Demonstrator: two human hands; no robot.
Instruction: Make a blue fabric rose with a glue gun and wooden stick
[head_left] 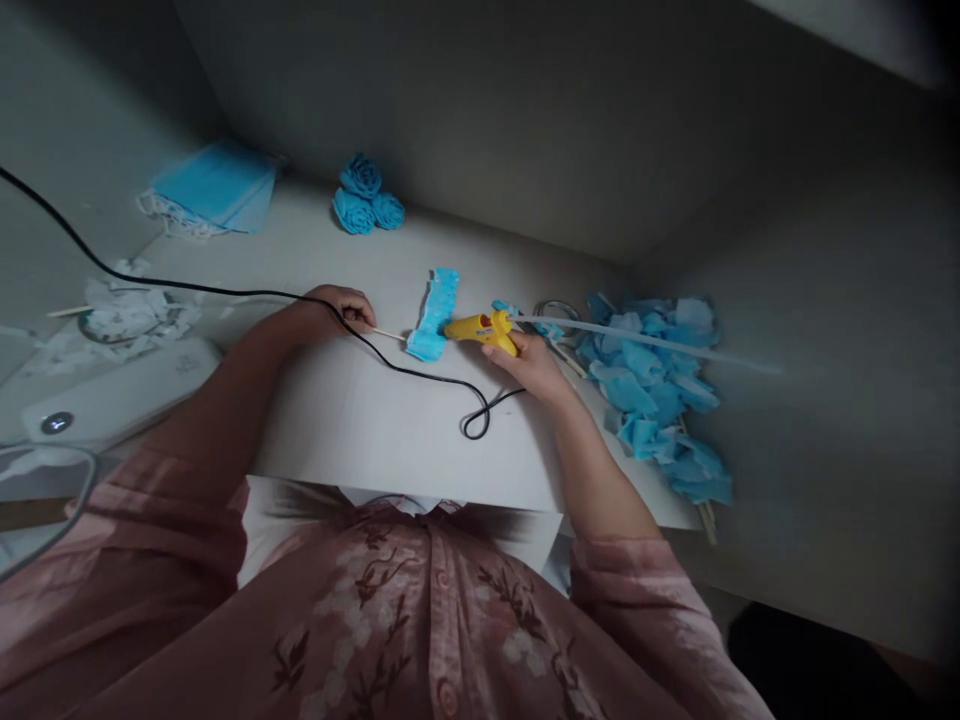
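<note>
My left hand pinches a thin wooden stick, whose far end meets the lower part of a blue crepe-like strip on the white table. The strip's lower end is folded or wrapped near the stick tip. In my right hand is a yellow glue gun, its nozzle pointing left at the strip, touching or very close to it. A long translucent glue stick sticks out of the gun's back. My right fingers wrap round the handle and are partly hidden.
Blue rolled flowers stand at the back, with stacked blue face masks to their left. Crumpled blue pieces on sticks lie right. A black cord crosses the table. White scraps and a white device are left.
</note>
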